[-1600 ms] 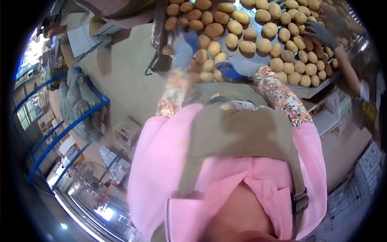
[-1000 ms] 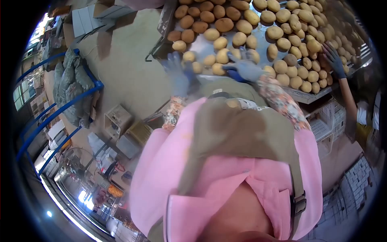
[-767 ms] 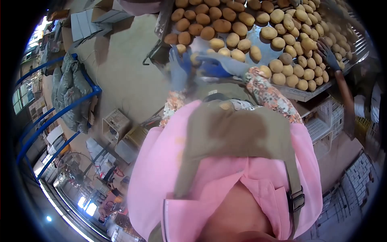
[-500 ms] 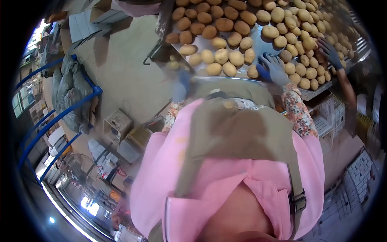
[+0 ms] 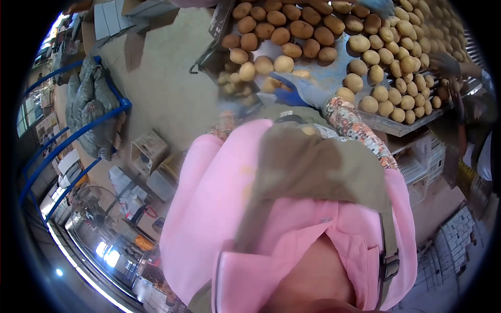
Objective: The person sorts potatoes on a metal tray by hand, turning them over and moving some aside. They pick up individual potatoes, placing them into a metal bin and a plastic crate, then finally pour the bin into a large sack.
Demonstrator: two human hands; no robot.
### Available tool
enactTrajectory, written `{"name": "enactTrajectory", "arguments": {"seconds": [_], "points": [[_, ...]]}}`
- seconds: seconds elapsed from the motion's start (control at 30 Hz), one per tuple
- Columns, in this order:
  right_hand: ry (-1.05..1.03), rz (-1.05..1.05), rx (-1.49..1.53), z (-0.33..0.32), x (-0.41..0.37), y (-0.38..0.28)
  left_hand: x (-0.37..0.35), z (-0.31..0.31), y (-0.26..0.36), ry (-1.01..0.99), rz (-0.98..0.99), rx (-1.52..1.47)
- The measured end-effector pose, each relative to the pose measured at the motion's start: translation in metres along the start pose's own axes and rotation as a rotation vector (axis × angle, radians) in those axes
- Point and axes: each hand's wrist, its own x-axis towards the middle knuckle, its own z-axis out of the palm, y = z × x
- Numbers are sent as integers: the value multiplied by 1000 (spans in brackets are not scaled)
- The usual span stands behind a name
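In the head view, the right hand (image 5: 300, 95), in a grey and blue glove, is reaching across the near edge of the counter (image 5: 338, 58); its fingers are staying extended and open, not wrapping around anything. They are pointing leftward beside a few pale potatoes (image 5: 283, 64), probably because a long, flat hand can bear on several round things at once where a closed one would be taking only one. The left arm is reaching out in a floral sleeve (image 5: 224, 122), but the left hand is blurring away near the counter's left end, so whether it is open, closed or gripping cannot be told. Just above it, smaller-looking potatoes (image 5: 236, 81) are lying in a cluster that seems lower than the counter's surface. Redder potatoes (image 5: 301, 29) are spreading over the upper left of the counter, while yellower ones are crowding the right side, close against one another; the metal rim (image 5: 399, 128) is likely keeping the nearest from rolling off. At the far right, a co-worker's hand (image 5: 444, 65) is hovering over or touching the crowded side, too blurred to tell which. Another gloved hand (image 5: 380, 6) is showing at the top. A white crate (image 5: 412, 167) is standing below the counter.
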Motion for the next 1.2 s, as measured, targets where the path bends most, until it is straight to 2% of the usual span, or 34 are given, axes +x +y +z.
{"name": "enactTrajectory", "arguments": {"seconds": [0.03, 0.07, 0.1, 0.17, 0.2, 0.23, 0.3, 0.33, 0.37, 0.43, 0.47, 0.5, 0.57, 0.6, 0.67, 0.73, 0.8, 0.83, 0.9, 0.97, 1.03, 1.1, 1.13, 1.2], "points": [[-39, -110, 169, 9, 9, 11, -22, 3, 3, 2, -161, 69], [-117, -62, 194, -3, 3, -5, -41, 2, 4, 0, -326, 143], [-124, -67, 200, -14, 2, -8, -49, 0, 6, -4, -335, 142], [148, 23, 230, -34, -6, 10, -59, 0, 9, 15, -267, 88], [244, -46, 262, -40, -9, 27, -49, 23, -2, 233, -281, 134], [342, -117, 288, -47, -12, 48, -57, 18, 3, 229, -282, 131], [469, -10, -134, -61, -25, 88, -80, -7, 22, 92, -237, 71], [531, -16, -88, -56, -21, 126, -79, -6, 20, 101, -229, 89], [536, -8, -88, -53, -30, 120, -87, -8, 25, 99, -221, 95], [388, 208, 183, -44, -51, 91, -106, -17, 36, 363, -143, 136], [399, 201, -25, -32, -47, 89, -101, -13, 34, 365, -133, 143], [313, 119, -59, -25, -42, 81, -93, -4, 26, 398, -115, 167], [173, 245, -345, -8, -24, 37, -90, -1, 24, 431, -105, 195], [172, 238, -340, 0, -14, 37, -92, -6, 28, 382, -138, 194], [209, 12, -321, 15, 14, 47, -87, -9, 23, 332, -182, 188], [178, -33, -231, 11, 33, 44, -72, -1, 8, 98, -221, -30], [121, -39, 1, -7, 39, 27, -84, -2, 14, 102, -214, -17], [115, -44, -4, -19, 40, 22, -91, -8, 20, 109, -204, -2], [263, -46, 245, -36, 41, 20, -108, -19, 32, 91, -194, -13], [513, -12, -1, -56, 28, 44, -111, -17, 31, 73, -180, -18], [596, 72, -407, -72, 3, 68, -98, -3, 26, 153, -200, -70], [629, 118, -794, -72, -31, 109, -88, 7, 23, 180, -212, -40], [632, 123, -798, -69, -48, 127, -83, 8, 22, 212, -224, -4], [501, 109, -833, -67, -79, 136, -103, -34, 41, 182, -203, -49]]}}
